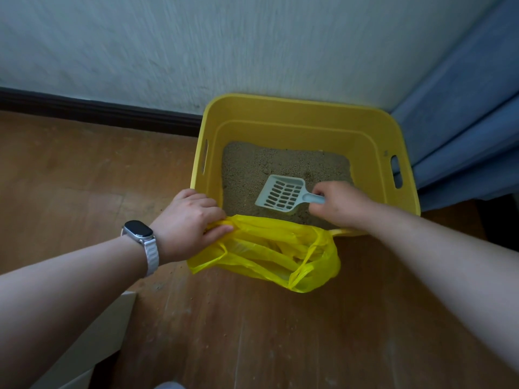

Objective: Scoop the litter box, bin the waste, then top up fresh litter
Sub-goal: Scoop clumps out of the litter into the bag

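A yellow plastic litter box (303,113) stands on the floor against the wall, with grey-brown litter (247,169) in its bottom. A pale slotted scoop (280,193) lies over the litter, and my right hand (339,203) is shut on its handle inside the box. A yellow plastic bag (269,254) hangs over the box's near rim and lies open on the floor. My left hand (191,220), with a watch on the wrist, grips the bag's left edge at the box's near left corner. Nothing shows in the scoop.
A blue curtain (463,122) hangs right of the box. A white wall with a dark skirting board (98,110) runs behind. A white piece of furniture (112,332) stands at the lower left. Scattered litter grains lie on the wooden floor (252,332).
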The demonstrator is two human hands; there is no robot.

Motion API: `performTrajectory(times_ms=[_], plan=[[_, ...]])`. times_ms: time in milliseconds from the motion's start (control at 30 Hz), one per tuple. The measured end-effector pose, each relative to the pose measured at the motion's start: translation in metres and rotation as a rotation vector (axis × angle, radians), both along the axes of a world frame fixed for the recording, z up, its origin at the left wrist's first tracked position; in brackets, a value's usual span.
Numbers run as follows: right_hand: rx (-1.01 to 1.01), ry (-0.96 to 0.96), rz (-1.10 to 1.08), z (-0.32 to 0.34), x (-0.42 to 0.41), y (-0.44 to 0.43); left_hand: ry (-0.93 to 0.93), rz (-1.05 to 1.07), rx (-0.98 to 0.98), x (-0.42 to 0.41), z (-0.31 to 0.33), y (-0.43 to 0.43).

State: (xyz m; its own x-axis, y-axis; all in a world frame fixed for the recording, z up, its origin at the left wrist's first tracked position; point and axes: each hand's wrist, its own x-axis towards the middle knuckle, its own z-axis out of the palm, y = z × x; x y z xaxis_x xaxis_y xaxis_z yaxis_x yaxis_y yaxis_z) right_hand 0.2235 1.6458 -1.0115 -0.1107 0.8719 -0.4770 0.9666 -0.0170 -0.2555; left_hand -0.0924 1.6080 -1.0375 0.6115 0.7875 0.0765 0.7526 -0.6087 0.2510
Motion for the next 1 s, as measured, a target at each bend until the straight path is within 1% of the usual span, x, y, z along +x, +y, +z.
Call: performTrajectory(times_ms=[100, 267, 367, 633, 700, 800, 1000], plan=[[0.008, -0.048, 0.023, 0.011, 0.033, 0.003, 0.0, 0.004, -0.008, -0.001, -0.002, 0.0], [0.077, -0.356, 0.224, 0.028, 0.083, 0.018, -0.007, -0.004, 0.002, 0.0, -0.004, 0.0], [0.095, -0.475, 0.344, 0.031, 0.1, 0.03, -0.006, -0.007, 0.019, 0.001, -0.005, 0.001], [-0.054, -0.669, 0.616, 0.037, 0.107, 0.06, 0.0, -0.002, 0.099, 0.005, -0.014, 0.003], [-0.089, -0.671, 0.674, 0.028, 0.105, 0.061, 0.0, 0.0, 0.112, 0.005, -0.015, 0.003], [-0.122, -0.618, 0.701, 0.011, 0.101, 0.061, -0.001, -0.002, 0.124, 0.005, -0.016, 0.003], [-0.192, -0.467, 0.63, -0.012, 0.1, 0.067, 0.007, 0.006, 0.134, 0.004, -0.018, 0.002]])
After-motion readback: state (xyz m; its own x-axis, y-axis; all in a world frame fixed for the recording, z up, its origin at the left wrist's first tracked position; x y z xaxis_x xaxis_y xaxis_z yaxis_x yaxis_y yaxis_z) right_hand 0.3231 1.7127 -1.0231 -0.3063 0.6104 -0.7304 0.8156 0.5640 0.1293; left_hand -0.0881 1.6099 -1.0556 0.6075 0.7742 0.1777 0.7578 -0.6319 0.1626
